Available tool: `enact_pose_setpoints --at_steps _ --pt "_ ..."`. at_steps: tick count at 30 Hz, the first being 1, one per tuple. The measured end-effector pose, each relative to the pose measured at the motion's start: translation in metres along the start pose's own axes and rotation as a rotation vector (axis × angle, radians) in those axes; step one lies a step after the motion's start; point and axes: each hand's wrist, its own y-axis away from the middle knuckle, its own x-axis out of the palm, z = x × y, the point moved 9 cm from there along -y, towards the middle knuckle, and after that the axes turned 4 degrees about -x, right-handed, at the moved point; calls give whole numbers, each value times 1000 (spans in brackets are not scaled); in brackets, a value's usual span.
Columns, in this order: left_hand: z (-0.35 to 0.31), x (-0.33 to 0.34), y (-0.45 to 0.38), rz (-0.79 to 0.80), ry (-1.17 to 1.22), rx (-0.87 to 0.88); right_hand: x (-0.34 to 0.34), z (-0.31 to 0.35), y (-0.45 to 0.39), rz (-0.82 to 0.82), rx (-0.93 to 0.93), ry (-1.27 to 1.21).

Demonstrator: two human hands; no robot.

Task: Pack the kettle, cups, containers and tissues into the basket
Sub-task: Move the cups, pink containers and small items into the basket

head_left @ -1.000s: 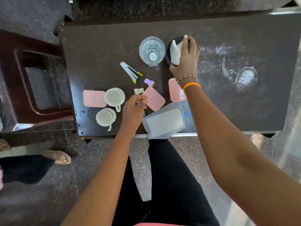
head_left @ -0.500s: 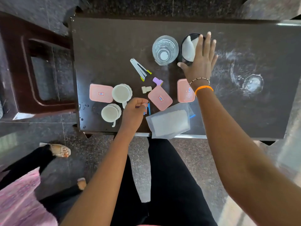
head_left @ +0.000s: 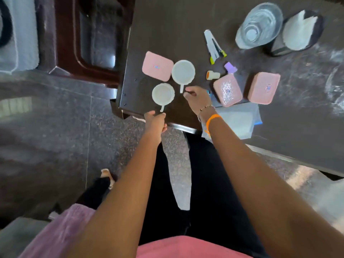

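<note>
Both hands now at 2 cups (head_left: 163, 94).

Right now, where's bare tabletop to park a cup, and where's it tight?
Bare: the far-left stretch of the table, bordered by the pink container and the white tongs; also the right side past the right-hand pink container. Crowded: the near-left corner, where two white cups, both hands and the glittery pink container cluster.

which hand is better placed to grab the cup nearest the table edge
Left. The left hand is right at the handle of the near cup; the right hand sits by the far cup's handle.
</note>
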Motion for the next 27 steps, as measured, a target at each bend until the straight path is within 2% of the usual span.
enact_pose_setpoints --at_steps 2,6,9,12,14,18,23,27 --pt "0 0 -11 57 -45 -23 22 -5 -10 85 130 -114" --pt "-3 4 -26 138 -91 -25 22 -9 -25 -6 203 -144" --pt "-16 0 -36 71 -175 129 23 -8 -24 -41 174 -185" --pt "-35 -7 -36 -33 -356 399 26 -7 -19 -76 144 -253" --pt "-43 -11 -33 -53 -354 493 25 -7 -17 -108 141 -278" --pt "-46 -5 -30 13 -419 583 20 -3 -11 -144 136 -308" --pt "-39 10 -21 92 -525 616 17 5 -8 -168 127 -300" --pt "-54 22 -5 203 -540 761 1 17 -6 -229 65 -226"
